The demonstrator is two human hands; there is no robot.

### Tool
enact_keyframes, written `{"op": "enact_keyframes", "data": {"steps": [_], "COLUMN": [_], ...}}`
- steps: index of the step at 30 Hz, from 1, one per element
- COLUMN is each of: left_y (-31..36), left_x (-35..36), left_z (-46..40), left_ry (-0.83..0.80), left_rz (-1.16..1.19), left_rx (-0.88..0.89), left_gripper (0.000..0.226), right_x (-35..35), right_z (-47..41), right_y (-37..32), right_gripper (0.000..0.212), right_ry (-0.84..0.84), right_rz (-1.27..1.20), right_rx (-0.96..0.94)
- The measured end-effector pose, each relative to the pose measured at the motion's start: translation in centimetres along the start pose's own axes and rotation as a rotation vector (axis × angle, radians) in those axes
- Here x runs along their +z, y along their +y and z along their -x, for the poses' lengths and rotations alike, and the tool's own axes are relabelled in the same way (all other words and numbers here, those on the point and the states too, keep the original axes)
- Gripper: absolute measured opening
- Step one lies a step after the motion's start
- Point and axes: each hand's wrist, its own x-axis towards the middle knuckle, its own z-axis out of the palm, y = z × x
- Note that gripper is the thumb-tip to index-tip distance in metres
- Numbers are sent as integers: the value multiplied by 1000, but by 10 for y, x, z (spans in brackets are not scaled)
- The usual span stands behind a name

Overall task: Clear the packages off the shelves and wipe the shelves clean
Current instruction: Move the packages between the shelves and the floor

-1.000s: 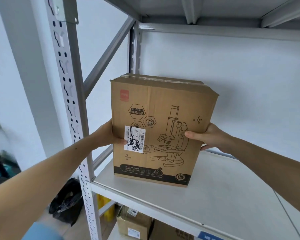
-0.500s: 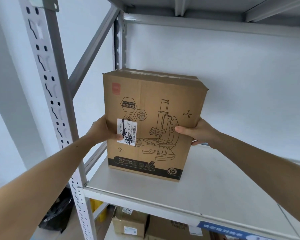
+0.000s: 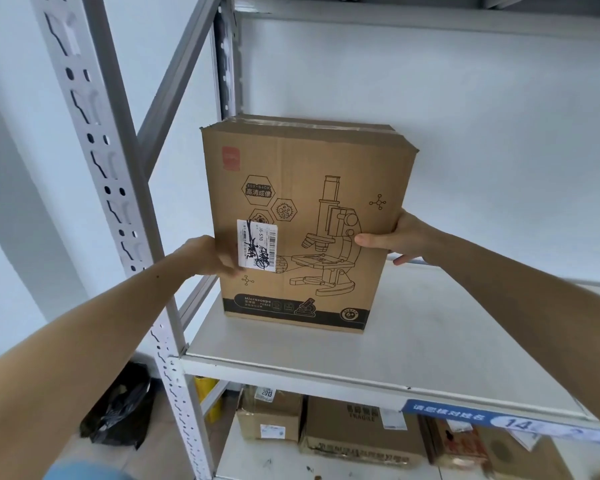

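Box: microscope carton upright on shelf
Grip: left hand at 9 o'clock, right hand at 3 o'clock; both clasp its edges

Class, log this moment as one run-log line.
step: clearing shelf | left hand: grips microscope box | right hand: grips box | box: upright on shelf | wiping: not yet
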Motion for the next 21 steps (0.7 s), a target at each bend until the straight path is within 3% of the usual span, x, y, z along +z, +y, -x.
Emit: {"op": "enact_keyframes", "data": {"steps": [3, 9, 14, 21], "left_y": [1, 10, 36, 127], "left_x": [4, 21, 47, 109], "left_z": [10, 20, 19, 35], "left_ry": [-63, -165, -250, -380], "left_rz": [-190, -383, -432, -505], "left_rx": [-45, 60, 210, 541], "left_gripper": [50, 57, 62, 65], "right_x": [3, 10, 20, 3], "right_z": [3, 17, 47, 140], "right_y": [5, 11, 28, 89], "right_gripper": [110, 80, 67, 55], "right_ry": [-1, 2, 52, 47], "right_rz": [38, 160, 289, 606], "right_rx": [16, 93, 164, 285]}}
